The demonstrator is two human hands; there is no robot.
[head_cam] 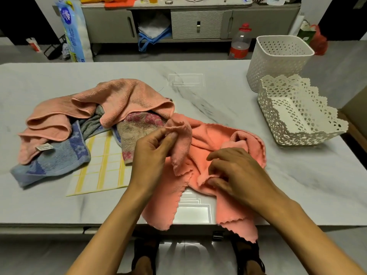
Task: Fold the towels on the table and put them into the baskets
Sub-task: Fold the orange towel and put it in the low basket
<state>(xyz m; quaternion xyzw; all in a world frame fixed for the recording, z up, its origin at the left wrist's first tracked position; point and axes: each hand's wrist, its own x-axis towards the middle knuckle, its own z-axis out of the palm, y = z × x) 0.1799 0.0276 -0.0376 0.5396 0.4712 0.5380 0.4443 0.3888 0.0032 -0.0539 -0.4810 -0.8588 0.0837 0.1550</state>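
Coral towel (208, 135): head view; crumpled at the table's (218, 86) near edge, hem hanging over it.
Left hand (153, 149): pinches a lifted corner.
Right hand (234, 169): pinches the scalloped edge, just beside.
Lace basket (325, 108): right edge, nearer the right hand.

only readable bit is "180" on the blue tissue pack (72, 26); towel tag (44, 146) and bottle label (239, 52) are too blurry.
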